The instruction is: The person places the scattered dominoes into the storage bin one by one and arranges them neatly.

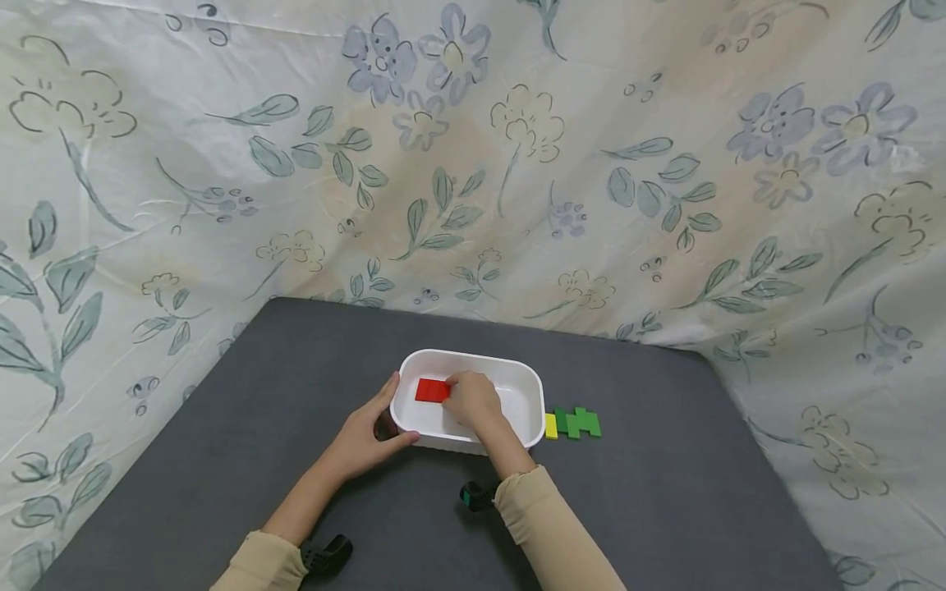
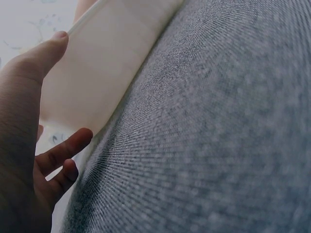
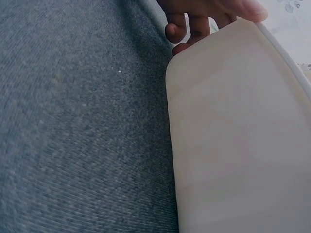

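Observation:
A white rectangular tub [image 1: 525, 410] with rounded corners lies on the dark grey table. My left hand [image 1: 362, 439] grips its left end, thumb at the near rim and fingers round the left side; the left wrist view shows the thumb [image 2: 53, 48] at the rim and two fingers lower by the end wall. My right hand [image 1: 473, 400] reaches down into the tub, its bent fingers pinching the right end of a flat red block piece [image 1: 431, 390] on the tub's floor. Part of the red piece is hidden behind those fingers.
Beside the tub's right end lies a row of flat block pieces: a yellow one [image 1: 551, 427], then green ones [image 1: 580, 423]. The grey tabletop [image 1: 665, 492] spreads around, with a flowered cloth [image 1: 458, 164] hanging behind it and along the sides.

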Tool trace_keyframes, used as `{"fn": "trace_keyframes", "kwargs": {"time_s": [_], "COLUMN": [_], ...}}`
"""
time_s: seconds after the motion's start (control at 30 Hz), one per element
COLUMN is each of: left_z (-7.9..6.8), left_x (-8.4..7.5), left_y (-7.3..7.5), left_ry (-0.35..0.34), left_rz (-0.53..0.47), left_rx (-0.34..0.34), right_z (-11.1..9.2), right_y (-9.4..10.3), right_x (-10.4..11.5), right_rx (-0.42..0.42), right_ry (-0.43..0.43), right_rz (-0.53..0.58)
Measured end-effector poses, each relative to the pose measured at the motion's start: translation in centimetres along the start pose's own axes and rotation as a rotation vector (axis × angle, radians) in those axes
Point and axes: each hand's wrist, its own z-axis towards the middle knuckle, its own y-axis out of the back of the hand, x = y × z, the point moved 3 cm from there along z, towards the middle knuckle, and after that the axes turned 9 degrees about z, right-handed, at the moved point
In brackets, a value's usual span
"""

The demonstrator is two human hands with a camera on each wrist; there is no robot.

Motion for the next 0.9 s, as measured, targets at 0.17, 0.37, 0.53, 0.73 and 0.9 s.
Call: {"fn": "trace_keyframes", "kwargs": {"time_s": [0.17,0.37,0.53,0.73,0.9], "left_z": [0.1,0.0,0.0,0.0,-0.2], "left_x": [0.1,0.2,0.2,0.0,0.1], "left_y": [0.0,-0.1,-0.1,0.0,0.2], "left_ry": [0.0,-0.005,0.0,0.001,-0.006], "left_rz": [0.004,0.009,0.015,0.012,0.01], "left_rx": [0.002,-0.003,0.002,0.0,-0.012], "right_z": [0.0,-0.1,-0.2,-0.5,-1.3], "right_y": [0.1,0.2,0.6,1.8,3.1], "right_x": [0.1,0.2,0.3,0.5,1.0], "right_rx": [-0.005,-0.001,-0.01,-0.052,-0.069], "right_ry": [0.006,0.001,0.011,0.081,0.155], "right_rz": [-0.005,-0.003,0.012,0.044,0.088]}}
